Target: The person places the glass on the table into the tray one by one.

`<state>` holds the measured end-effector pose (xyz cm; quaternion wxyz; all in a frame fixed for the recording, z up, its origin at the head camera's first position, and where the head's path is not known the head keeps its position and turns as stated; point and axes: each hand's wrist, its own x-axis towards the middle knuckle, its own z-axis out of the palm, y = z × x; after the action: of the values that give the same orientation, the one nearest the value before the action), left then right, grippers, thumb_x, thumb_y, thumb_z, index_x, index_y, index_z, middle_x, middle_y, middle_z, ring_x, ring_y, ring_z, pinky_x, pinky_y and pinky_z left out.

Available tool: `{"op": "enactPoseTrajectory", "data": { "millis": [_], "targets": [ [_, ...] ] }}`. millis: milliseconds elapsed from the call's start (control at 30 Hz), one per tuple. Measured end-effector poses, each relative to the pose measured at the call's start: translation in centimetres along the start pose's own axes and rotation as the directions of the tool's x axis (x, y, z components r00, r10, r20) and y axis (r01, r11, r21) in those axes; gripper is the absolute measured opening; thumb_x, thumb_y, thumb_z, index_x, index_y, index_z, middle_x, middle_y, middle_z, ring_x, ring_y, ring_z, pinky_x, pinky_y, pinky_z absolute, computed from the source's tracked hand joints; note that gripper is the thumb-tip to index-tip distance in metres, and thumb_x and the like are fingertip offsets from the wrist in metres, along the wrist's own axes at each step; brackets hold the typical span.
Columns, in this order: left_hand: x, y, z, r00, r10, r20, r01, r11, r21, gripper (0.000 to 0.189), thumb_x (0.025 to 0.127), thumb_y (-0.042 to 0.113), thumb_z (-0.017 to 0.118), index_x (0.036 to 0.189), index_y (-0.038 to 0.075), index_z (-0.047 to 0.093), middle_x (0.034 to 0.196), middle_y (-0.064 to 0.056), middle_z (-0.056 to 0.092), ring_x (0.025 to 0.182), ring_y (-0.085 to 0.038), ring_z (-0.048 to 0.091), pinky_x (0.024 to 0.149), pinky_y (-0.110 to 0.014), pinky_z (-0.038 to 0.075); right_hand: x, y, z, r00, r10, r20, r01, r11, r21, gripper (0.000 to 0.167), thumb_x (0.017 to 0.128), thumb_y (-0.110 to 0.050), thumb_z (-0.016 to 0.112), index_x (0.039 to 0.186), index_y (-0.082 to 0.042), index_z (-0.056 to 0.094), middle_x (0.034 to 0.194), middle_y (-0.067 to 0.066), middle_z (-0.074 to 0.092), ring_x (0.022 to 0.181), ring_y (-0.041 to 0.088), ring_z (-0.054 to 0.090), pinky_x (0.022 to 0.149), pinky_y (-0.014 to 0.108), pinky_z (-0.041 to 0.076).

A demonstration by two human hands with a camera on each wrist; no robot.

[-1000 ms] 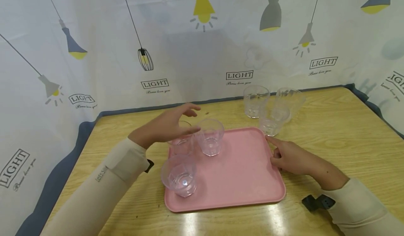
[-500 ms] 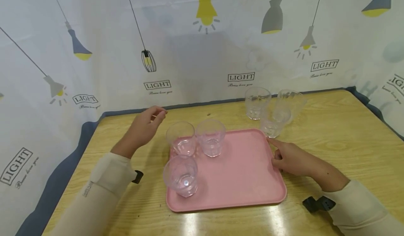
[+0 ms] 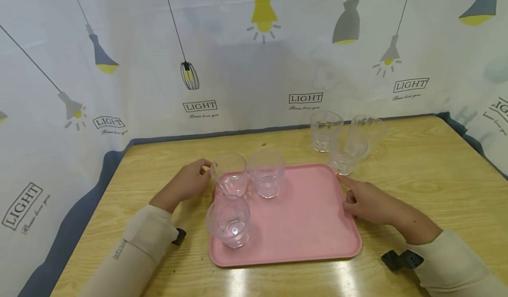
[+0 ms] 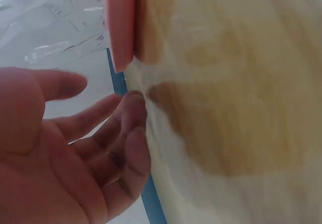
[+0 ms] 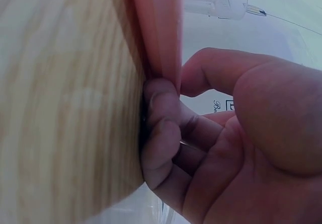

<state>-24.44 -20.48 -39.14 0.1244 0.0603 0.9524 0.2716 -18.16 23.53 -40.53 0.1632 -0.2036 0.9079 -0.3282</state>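
Observation:
A pink tray [image 3: 301,217] lies on the wooden table, with three clear plastic cups standing along its left side: a front cup [image 3: 230,226], a back-left cup [image 3: 230,175] and another cup [image 3: 267,175] beside that one. My right hand [image 3: 371,202] grips the tray's right edge. In the right wrist view its thumb presses the rim and the curled fingers [image 5: 163,138] are tucked underneath. By the tray's back-left corner is my left hand [image 3: 190,180]. The left wrist view shows its thumb apart from loosely bent fingers [image 4: 133,148], with a gap between them and the tray edge [image 4: 121,27].
Behind the tray's right back corner stand more clear cups: a left one [image 3: 323,131], a front one [image 3: 343,156] and a right one [image 3: 367,133], overlapping in view. A white curtain [image 3: 238,67] printed with lamps hangs along the table's back edge.
My left hand has left the cups on the tray, swung out to the left, then come down toward the tray's left edge. The right hand has kept its place on the tray.

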Motion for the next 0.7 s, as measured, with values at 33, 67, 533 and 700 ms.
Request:
{"op": "enactPoseTrajectory", "data": {
  "millis": [33, 67, 533, 700],
  "targets": [
    [0.0, -0.1, 0.1, 1.000, 0.001, 0.025, -0.001, 1.000, 0.014, 0.042, 0.105, 0.035, 0.045, 0.135, 0.008, 0.054, 0.120, -0.020, 0.067, 0.094, -0.026, 0.063, 0.079, -0.038, 0.053, 0.0, 0.0, 0.0, 1.000, -0.001, -0.002, 0.001, 1.000, -0.001, 0.076, 0.091, -0.002, 0.060, 0.153, 0.013, 0.018, 0.063, -0.005, 0.053, 0.052, 0.005, 0.046, 0.049, 0.022, 0.041],
    [0.0, -0.1, 0.2, 0.999, 0.000, 0.052, -0.001, 1.000, 0.029, 0.042, 0.105, 0.035, 0.046, 0.136, 0.007, 0.053, 0.116, -0.019, 0.067, 0.091, -0.024, 0.063, 0.078, -0.037, 0.053, 0.0, 0.0, 0.0, 1.000, -0.001, -0.003, 0.001, 1.000, -0.002, 0.076, 0.091, -0.002, 0.060, 0.152, 0.013, 0.018, 0.062, -0.005, 0.053, 0.052, 0.004, 0.045, 0.049, 0.022, 0.040],
    [-0.5, 0.0, 1.2, 0.985, 0.095, 0.142, -0.102, 0.994, 0.045, 0.050, 0.097, 0.027, 0.063, 0.140, 0.005, 0.050, 0.078, -0.006, 0.060, 0.071, -0.018, 0.056, 0.062, -0.030, 0.047, 0.0, 0.2, 0.0, 1.000, 0.004, -0.002, -0.004, 1.000, 0.007, 0.076, 0.092, -0.003, 0.061, 0.154, 0.010, 0.019, 0.062, -0.005, 0.053, 0.051, 0.005, 0.044, 0.048, 0.023, 0.039],
    [-0.8, 0.1, 1.4, 0.985, 0.082, 0.150, -0.082, 0.997, -0.009, 0.041, 0.096, 0.020, 0.063, 0.132, 0.002, 0.052, 0.070, -0.005, 0.060, 0.061, -0.015, 0.056, 0.058, -0.029, 0.048, 0.0, 0.3, 0.0, 1.000, 0.004, -0.003, -0.004, 1.000, -0.001, 0.076, 0.092, -0.003, 0.061, 0.154, 0.011, 0.019, 0.062, -0.005, 0.053, 0.051, 0.005, 0.044, 0.048, 0.023, 0.039]
  ]
}}
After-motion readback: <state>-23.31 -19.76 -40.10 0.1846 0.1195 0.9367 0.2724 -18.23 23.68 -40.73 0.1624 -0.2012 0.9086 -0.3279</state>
